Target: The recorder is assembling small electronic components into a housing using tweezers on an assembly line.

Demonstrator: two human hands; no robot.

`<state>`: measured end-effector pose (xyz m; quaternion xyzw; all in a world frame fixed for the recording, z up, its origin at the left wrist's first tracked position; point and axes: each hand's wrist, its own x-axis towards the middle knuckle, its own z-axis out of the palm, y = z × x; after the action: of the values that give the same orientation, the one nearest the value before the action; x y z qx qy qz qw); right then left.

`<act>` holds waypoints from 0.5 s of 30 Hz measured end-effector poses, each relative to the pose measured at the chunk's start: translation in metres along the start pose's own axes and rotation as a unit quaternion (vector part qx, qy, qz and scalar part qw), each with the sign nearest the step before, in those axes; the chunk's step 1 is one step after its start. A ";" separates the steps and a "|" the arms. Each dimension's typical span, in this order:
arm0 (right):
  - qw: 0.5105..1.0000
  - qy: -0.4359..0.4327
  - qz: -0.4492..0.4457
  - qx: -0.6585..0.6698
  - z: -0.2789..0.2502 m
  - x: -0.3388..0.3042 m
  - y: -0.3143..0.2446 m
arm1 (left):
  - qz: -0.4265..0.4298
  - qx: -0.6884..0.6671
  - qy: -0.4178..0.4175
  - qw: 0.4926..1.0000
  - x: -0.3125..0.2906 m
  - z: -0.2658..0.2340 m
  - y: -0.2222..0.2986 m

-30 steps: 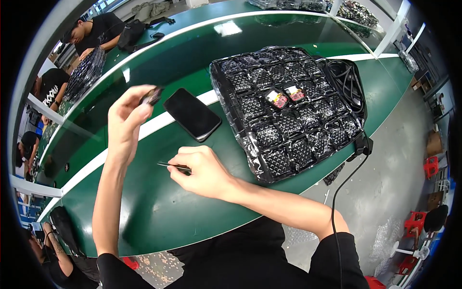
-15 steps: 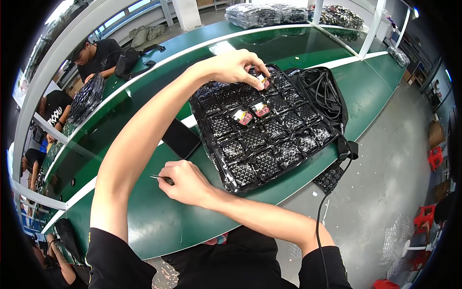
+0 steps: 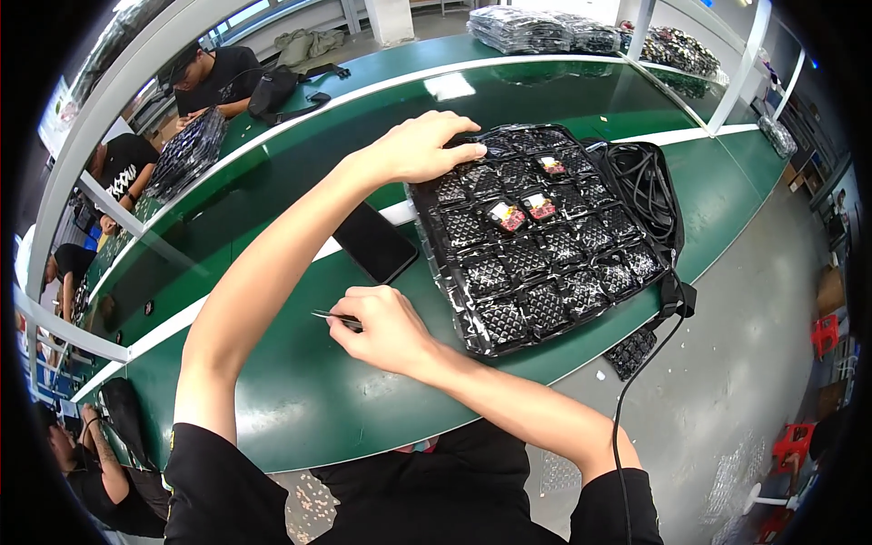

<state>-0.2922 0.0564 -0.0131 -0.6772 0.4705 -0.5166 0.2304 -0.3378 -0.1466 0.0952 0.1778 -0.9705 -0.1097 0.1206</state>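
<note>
A black tray stack of many square pockets, wrapped in clear plastic, lies on the green table. Three small pieces in red, white and yellow rest on it: one piece near the far side and a pair nearer the middle, a right one and a left one. My left hand is over the tray's far left corner, thumb and forefinger apart with nothing visible between them. Left of the tray, my right hand is closed around slim tweezers, tips pointing left.
A black phone lies between my arms. Beside the tray sits an open black bag with coiled cable; a cord hangs from it past my right arm. White frame posts rise from the table. Co-workers sit across at the left, one person nearest.
My left hand has let go of the far coloured piece, which now lies on the tray, and has moved left to the tray's corner. My right hand still holds the tweezers. The view has shifted slightly.
</note>
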 end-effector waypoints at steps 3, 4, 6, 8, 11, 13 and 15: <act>1.000 -0.019 0.011 -0.010 -0.002 -0.003 0.002 | -0.065 -0.071 -0.003 0.995 -0.029 0.016 -0.012; 0.999 -0.021 0.018 -0.017 -0.002 -0.004 0.003 | -0.054 -0.098 0.006 0.994 -0.037 0.023 -0.015; 0.999 -0.026 0.015 -0.017 -0.002 -0.004 0.006 | -0.043 -0.144 0.021 0.988 -0.044 0.031 -0.021; 1.000 -0.019 0.015 -0.017 -0.001 -0.004 0.007 | -0.030 -0.155 0.027 0.987 -0.045 0.034 -0.025; 1.000 -0.022 0.005 -0.011 0.002 -0.002 0.005 | 0.006 -0.167 0.055 0.984 -0.043 0.034 -0.041; 1.000 -0.023 0.009 -0.012 0.001 -0.002 0.006 | 0.022 -0.187 0.042 0.981 -0.039 0.032 -0.043; 1.000 -0.018 0.012 -0.003 0.002 -0.002 0.005 | 0.020 -0.211 0.040 0.976 -0.038 0.029 -0.044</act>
<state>-0.2929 0.0555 -0.0189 -0.6814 0.4762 -0.5000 0.2428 -0.2975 -0.1676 0.0492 0.1329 -0.9231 -0.3025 0.1966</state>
